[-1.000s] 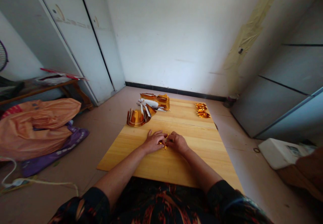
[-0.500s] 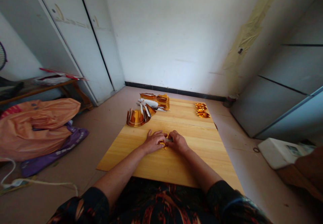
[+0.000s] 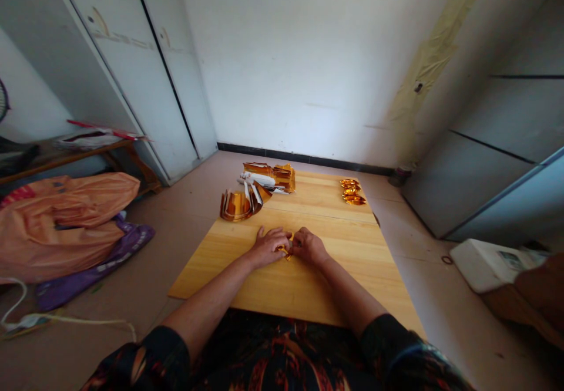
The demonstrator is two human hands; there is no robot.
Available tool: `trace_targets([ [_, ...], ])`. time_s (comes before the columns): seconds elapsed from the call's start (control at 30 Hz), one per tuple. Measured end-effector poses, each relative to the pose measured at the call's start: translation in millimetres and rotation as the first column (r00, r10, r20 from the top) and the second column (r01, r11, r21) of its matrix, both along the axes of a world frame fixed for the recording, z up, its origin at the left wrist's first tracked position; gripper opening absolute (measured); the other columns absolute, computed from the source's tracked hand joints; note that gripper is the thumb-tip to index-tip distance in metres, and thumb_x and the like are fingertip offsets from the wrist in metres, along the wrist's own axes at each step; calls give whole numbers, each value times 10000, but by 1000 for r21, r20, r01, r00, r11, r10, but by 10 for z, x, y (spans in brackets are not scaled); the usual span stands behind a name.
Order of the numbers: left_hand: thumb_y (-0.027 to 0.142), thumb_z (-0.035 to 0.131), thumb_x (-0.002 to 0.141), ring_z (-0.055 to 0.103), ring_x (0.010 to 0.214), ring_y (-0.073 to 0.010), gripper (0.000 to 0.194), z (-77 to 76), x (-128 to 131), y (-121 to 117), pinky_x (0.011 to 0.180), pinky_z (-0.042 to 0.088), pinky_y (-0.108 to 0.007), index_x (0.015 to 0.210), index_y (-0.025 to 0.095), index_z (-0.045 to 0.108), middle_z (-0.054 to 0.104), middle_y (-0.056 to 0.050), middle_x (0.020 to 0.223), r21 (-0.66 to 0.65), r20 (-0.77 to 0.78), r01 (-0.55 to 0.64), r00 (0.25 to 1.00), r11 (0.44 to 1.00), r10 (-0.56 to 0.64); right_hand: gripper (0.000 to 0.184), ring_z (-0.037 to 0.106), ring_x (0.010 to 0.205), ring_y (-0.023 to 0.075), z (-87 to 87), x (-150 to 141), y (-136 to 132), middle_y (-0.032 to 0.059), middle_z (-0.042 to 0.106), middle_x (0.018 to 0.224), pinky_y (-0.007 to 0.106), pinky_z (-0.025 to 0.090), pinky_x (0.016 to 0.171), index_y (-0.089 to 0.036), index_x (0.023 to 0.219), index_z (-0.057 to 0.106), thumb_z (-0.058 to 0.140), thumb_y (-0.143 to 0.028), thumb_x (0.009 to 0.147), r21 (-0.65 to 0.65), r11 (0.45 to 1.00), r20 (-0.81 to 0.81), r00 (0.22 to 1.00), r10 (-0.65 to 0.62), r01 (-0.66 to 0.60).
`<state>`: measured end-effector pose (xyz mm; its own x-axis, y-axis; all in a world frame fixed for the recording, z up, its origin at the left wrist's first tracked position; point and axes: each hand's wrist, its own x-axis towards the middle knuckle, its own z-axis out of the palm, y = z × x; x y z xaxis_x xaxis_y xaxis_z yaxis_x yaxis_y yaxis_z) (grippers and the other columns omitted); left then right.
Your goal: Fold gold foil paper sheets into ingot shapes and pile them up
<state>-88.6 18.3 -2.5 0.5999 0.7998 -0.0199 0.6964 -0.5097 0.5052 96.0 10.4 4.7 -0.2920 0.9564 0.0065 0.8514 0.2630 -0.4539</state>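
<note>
A small piece of gold foil paper (image 3: 288, 255) lies low on the wooden table, mostly hidden between my two hands. My left hand (image 3: 270, 246) is closed on its left side, with the thumb and fingers pressing the foil. From the right, my right hand (image 3: 311, 245) pinches at the same piece, fingers bent together. Beyond my hands stand curled gold foil sheets (image 3: 238, 204) with white backing. Several folded gold foil pieces (image 3: 351, 192) sit in a group at the table's far right.
The wooden table (image 3: 348, 268) reaches from my lap toward the wall. More gold sheets and a white roll (image 3: 259, 179) lie at its far left edge. Orange and purple bags (image 3: 70, 221) are on the floor at left; a white box (image 3: 487, 266) stands at right.
Both hands stay in nearly the same place on the foil. The right fingers have shifted slightly; the view has moved a little.
</note>
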Motion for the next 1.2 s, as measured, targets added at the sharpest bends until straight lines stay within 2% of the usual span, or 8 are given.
trace_targets([
  [0.2,248,542,786,297,1333,-292,174,-3,-2,4,1037,34,-663,865,341,666,476,63,1377,4,2,15,1000,1000,-15,148,532,687,99,126,-21,65,6,583,857,195,333,557,-207,767,680,683,-350,730,-89,996,90,996,0,8],
  [0.37,256,551,789,301,1331,-299,192,24,1,-4,1042,33,-657,884,361,681,480,60,1374,-1,4,9,1000,1000,-9,130,539,695,112,180,-13,112,9,598,837,197,340,559,-206,749,688,681,-331,715,-136,991,94,995,24,-11],
  [0.57,272,559,795,312,1327,-293,194,19,15,2,1038,39,-657,905,369,687,496,42,1363,-9,-4,-12,1000,1000,12,51,549,722,108,49,103,137,7,593,809,185,394,622,-188,736,687,652,-172,702,-32,996,-45,996,82,-83],
  [0.67,284,566,798,322,1323,-283,179,-15,13,12,1041,43,-650,897,369,689,506,43,1354,3,-2,-18,1000,1000,18,134,549,728,103,-18,180,153,10,590,795,184,415,659,-171,710,679,602,-64,688,22,995,-124,987,102,-100],
  [0.9,291,572,800,314,1326,-285,181,-66,-6,33,1031,42,-664,911,384,679,494,53,1365,8,0,-6,1000,1000,6,250,548,744,108,-35,242,157,-1,584,787,194,421,685,-177,726,669,537,22,653,15,999,-223,974,50,-48],
  [1.07,291,579,795,317,1322,-289,180,-81,-1,39,1028,41,-670,910,383,681,496,53,1363,12,1,-8,1000,1000,8,132,526,714,104,-14,184,96,0,564,811,200,406,651,-162,776,655,647,-84,670,-26,1000,-232,973,-12,6],
  [1.13,288,579,795,316,1322,-291,187,-91,-1,43,1029,38,-668,919,382,683,498,47,1361,15,4,-8,1000,1000,8,144,519,716,108,-12,146,75,2,553,821,204,401,646,-159,774,646,704,-141,644,-25,1000,-209,978,-15,10],
  [1.2,286,579,795,314,1322,-290,194,-101,-3,48,1031,35,-666,927,383,683,499,44,1360,17,7,-5,1000,1000,5,142,514,720,108,-12,122,69,2,546,823,205,398,652,-162,765,640,693,-122,640,-14,1000,-186,982,-23,21],
])
